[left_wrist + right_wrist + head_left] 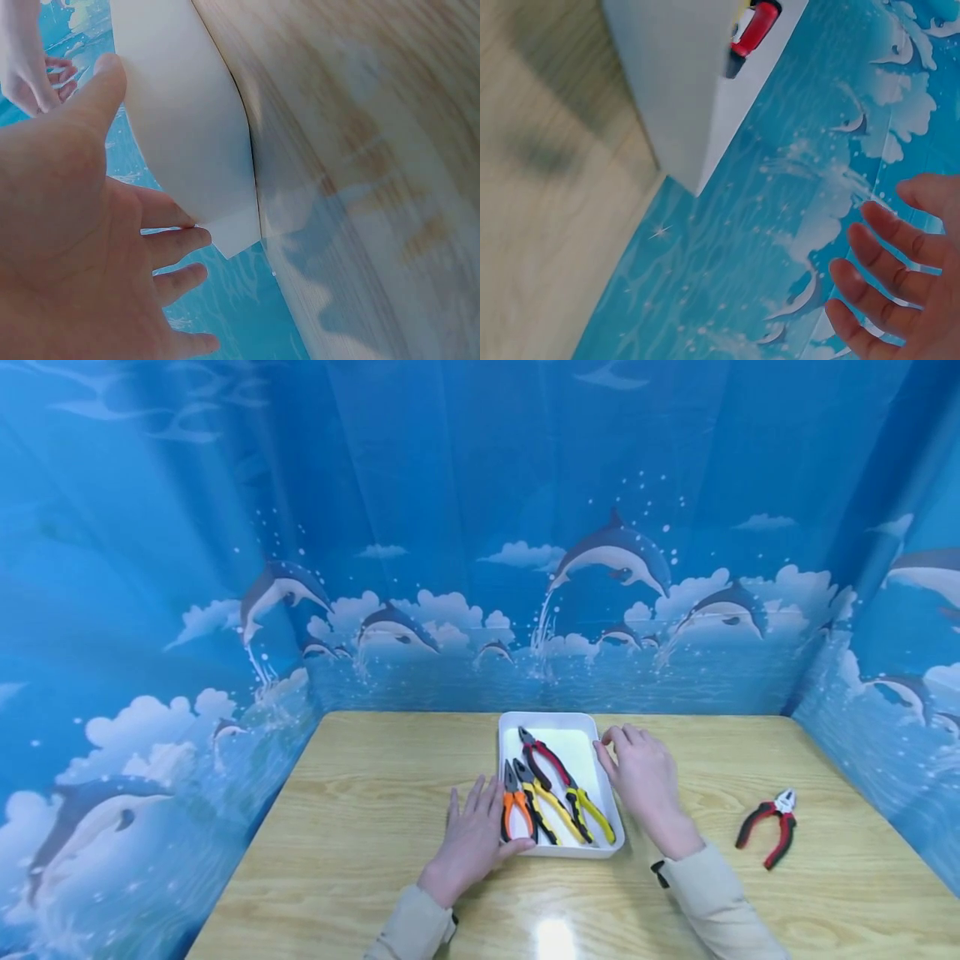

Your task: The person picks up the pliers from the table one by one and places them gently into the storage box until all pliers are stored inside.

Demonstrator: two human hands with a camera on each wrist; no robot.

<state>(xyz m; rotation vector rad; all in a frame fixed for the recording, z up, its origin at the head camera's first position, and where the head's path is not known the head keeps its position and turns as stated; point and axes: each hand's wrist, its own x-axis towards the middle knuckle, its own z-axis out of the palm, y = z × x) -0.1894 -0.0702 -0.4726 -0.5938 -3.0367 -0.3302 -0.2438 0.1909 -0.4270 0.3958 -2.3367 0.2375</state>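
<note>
A white tray (558, 852) holds several pliers. Orange-handled long-nose pliers (520, 810) lie at its left, beside yellow-and-black pliers (555, 810). Red-and-black pliers (553, 760) lie farther back, and another yellow-and-black pair (596, 817) is at the right. My left hand (472, 835) lies along the tray's left side with fingers extended and the thumb at the front rim; in the left wrist view, its fingertips touch the tray wall (187, 112). Beside the right rim is my right hand (647, 777), its fingers loosely bent; the right wrist view shows them apart from the tray (675, 90).
Red-and-black pliers with a silver head (772, 828) lie on the wooden table (360, 827) to the right of my right hand. A blue curtain (450, 527) printed with dolphins stands behind the table and at both sides.
</note>
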